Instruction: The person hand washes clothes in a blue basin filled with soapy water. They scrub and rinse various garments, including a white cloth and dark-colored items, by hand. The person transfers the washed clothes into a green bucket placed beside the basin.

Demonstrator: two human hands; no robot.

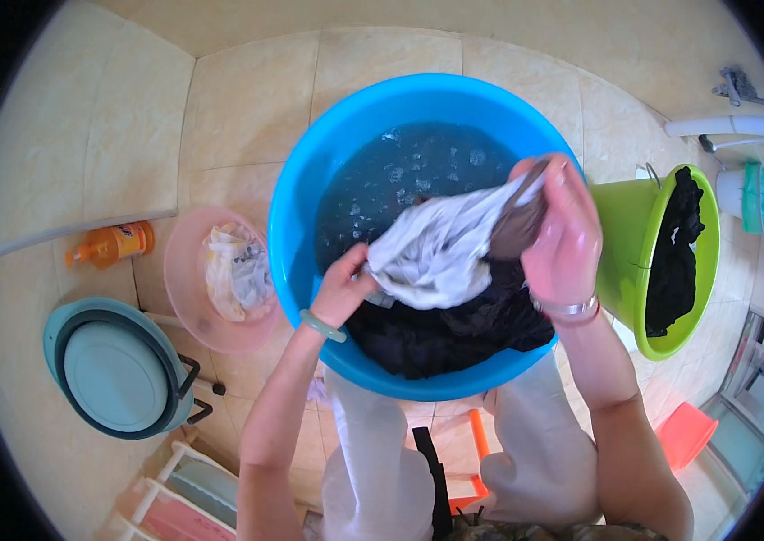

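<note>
Blue tub [294,216], green bucket [616,239], orange bottle [113,244] — one each.

On my left I see an orange bottle [120,244] near the wall, a round teal basin [116,371] and a white-framed rack [153,488], while on my right sit a red-orange basin [686,436] and, farther off, a white container [731,200].

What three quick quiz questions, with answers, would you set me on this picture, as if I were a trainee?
1. True or false: the left hand grips the white cloth.
2. What is in the green bucket: a) an orange bottle, b) black cloth, c) a white towel?
3. What colour is the basin just left of the blue tub?

Key: 1. True. 2. b. 3. Pink.
</note>
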